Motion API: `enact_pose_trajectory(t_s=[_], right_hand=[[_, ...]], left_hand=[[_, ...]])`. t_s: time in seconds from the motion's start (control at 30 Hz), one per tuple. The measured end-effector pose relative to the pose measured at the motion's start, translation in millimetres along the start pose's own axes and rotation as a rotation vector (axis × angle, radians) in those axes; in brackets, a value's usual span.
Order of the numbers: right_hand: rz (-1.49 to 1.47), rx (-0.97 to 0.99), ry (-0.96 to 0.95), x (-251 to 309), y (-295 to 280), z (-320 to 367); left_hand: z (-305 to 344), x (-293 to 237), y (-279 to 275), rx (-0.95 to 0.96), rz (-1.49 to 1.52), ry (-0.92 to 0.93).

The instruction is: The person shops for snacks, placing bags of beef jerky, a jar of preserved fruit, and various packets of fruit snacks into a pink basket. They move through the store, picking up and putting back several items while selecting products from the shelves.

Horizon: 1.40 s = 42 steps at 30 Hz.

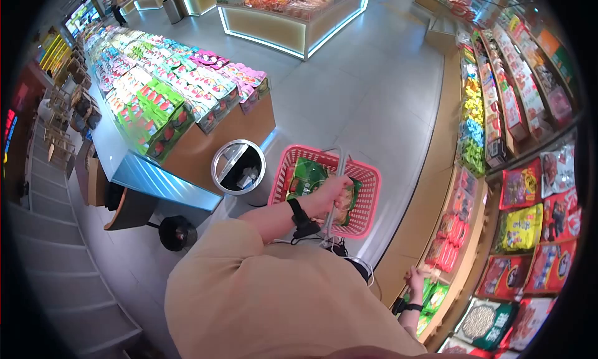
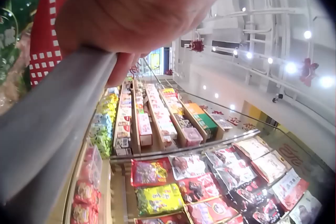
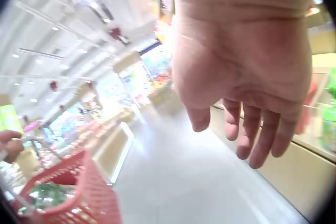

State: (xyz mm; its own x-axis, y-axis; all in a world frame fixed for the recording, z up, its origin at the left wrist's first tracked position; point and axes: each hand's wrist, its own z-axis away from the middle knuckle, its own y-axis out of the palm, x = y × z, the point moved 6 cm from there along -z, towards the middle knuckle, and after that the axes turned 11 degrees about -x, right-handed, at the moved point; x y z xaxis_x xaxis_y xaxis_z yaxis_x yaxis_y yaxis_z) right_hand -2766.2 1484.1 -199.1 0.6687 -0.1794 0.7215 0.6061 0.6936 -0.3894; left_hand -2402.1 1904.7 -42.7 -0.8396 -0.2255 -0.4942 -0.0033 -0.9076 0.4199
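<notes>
One left hand [image 1: 332, 196] holds one basket [image 1: 372, 200], one right hand [image 3: 244, 77] open.

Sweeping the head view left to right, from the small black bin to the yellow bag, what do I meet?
Small black bin, silver-rimmed bin, pink basket, right hand, yellow bag.

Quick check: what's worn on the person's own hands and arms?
The left hand and right hand are both ungloved. Each wrist wears a black strap with a dark device attached. The beige left sleeve ends above the bare forearm; the right sleeve's end is unclear.
</notes>
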Motion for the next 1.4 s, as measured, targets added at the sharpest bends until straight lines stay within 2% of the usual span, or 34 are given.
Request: enact_pose_trajectory(t_s=[0.03, 0.07, 0.1, 0.13, 0.17, 0.27, 0.4, 0.5, 0.63, 0.7, 0.8, 0.87, 0.93, 0.97, 1.07, 1.13, 1.3, 1.4], right_hand=[[-0.047, -0.025, 0.103, -52.9, -25.5, -34.4], [-0.060, -0.073, 0.210, -72.3, -39.8, -36.5], [0.054, -0.122, 0.294, -108.5, -58.8, -52.5], [-0.002, -0.059, 0.363, -176.1, -78.5, -76.3], [0.105, -0.070, 0.447, -169.8, -86.5, -73.7], [0.263, -0.052, 0.553, -98.2, -96.7, -94.7], [0.352, 0.001, 0.426, 20.4, -64.6, -194.6], [0.396, 0.071, 0.194, 130.4, 26.8, -296.0], [0.371, 0.115, -0.308, 300.7, 158.3, -399.0], [0.446, 0.180, -0.468, 390.3, 207.3, -404.4], [0.365, 0.129, -0.506, 457.3, 251.6, -422.5], [0.388, 0.114, -0.366, 474.8, 263.1, -422.7], [0.602, 0.200, -0.165, 482.3, 273.3, -419.2], [0.647, 0.167, -0.082, 480.6, 275.4, -420.3], [0.544, 0.061, 0.080, 470.9, 281.8, -427.4], [0.527, 0.075, 0.165, 471.3, 309.6, -435.8], [0.567, 0.185, 0.262, 505.1, 412.2, -486.5], [0.624, 0.265, 0.255, 548.0, 472.7, -551.4]], left_hand=[[-16.2, -12.2, 2.5, -0.040, 0.014, 0.010], [-32.6, -22.0, 4.7, -0.040, 0.064, 0.002], [-41.1, -32.2, 8.3, -0.092, 0.079, 0.021], [-47.2, -41.7, 12.7, -0.142, 0.084, 0.043], [-55.2, -61.4, 19.6, -0.182, 0.084, 0.079], [-67.9, -109.9, 41.3, -0.169, 0.142, 0.095], [-93.7, -160.9, 50.5, -0.186, 0.236, 0.083], [-123.7, -202.7, 56.1, -0.213, 0.261, 0.083], [-178.1, -255.9, 62.4, -0.175, 0.267, 0.075], [-203.6, -293.5, 69.3, -0.159, 0.256, 0.061], [-255.8, -349.2, 62.1, -0.111, 0.246, 0.056], [-275.0, -391.9, 57.6, -0.115, 0.247, 0.030], [-302.4, -428.6, 45.5, -0.134, 0.238, 0.026], [-311.6, -454.1, 41.1, -0.121, 0.237, 0.053], [-334.9, -508.5, 33.5, -0.123, 0.259, 0.082], [-360.1, -542.3, 24.4, -0.159, 0.261, 0.082], [-417.4, -638.9, 4.4, -0.208, 0.317, 0.142], [-448.5, -691.7, -10.4, -0.278, 0.369, 0.187]])
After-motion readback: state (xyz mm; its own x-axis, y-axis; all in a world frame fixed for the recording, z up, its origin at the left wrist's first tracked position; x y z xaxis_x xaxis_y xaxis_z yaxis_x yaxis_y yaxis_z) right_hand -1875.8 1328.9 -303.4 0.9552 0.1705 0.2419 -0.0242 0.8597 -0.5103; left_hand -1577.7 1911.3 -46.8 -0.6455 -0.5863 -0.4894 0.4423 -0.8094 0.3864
